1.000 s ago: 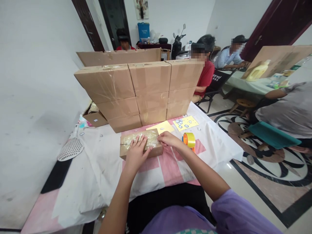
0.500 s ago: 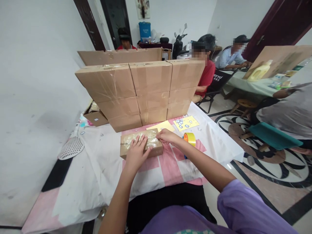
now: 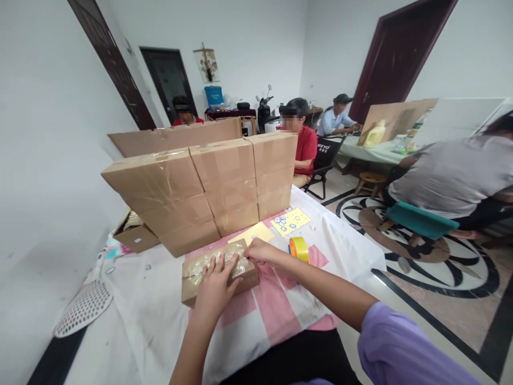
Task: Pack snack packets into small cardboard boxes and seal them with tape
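A small cardboard box [image 3: 191,268] lies on the pink and white cloth in front of me, with shiny, wrinkled clear tape along its top. My left hand [image 3: 216,280] rests flat on that top, its fingers spread. At the box's right end, my right hand [image 3: 258,251] is closed with the fingertips against the edge; whatever is pinched there is hidden. A yellow tape roll [image 3: 303,249] with an orange core stands to the right, partly behind my right forearm. Behind the box lie a plain yellow sheet [image 3: 256,233] and a yellow card [image 3: 292,221] bearing small pale pieces.
Stacked cardboard boxes [image 3: 224,166] form a wall across the table's back. An open carton [image 3: 138,238] stands at their left. A white perforated piece [image 3: 85,309] lies near the left wall. A person in red [image 3: 306,147] sits beyond; others sit farther right, near a teal stool [image 3: 420,219].
The camera view has tilted up and turned, so everything sits lower and further left. Both hands keep nearly the same places on the box, the left fingers slightly shifted.
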`<state>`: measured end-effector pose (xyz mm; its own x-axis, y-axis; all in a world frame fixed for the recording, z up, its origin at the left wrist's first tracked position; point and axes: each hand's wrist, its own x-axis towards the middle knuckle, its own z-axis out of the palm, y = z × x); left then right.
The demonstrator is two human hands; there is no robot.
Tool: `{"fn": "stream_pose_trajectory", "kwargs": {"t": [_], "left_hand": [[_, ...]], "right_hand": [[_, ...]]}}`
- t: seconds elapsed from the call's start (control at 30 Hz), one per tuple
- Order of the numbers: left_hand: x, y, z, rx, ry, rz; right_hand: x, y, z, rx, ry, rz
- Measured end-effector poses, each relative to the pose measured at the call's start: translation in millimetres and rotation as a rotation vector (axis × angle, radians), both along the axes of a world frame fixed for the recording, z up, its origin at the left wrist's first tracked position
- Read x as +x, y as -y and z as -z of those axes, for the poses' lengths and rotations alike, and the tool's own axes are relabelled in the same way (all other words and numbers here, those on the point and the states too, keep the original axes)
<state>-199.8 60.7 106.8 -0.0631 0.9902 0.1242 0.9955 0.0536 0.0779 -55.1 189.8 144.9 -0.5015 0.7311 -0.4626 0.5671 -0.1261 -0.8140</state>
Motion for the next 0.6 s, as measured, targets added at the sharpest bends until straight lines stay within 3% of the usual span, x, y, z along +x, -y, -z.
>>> {"fn": "stream_pose_trajectory", "kwargs": {"t": [0.2, 0.6], "left_hand": [[4.2, -1.8, -1.6, -0.04, -0.042, -0.024], [0.0, -7.4, 9.5, -0.062, -0.079, -0.048]], "right_hand": [[1.6, -3.7, 7.2, 0.078, 0.031, -0.046], [7.9, 0.5, 3.6, 0.179, 0.066, -0.167]]}}
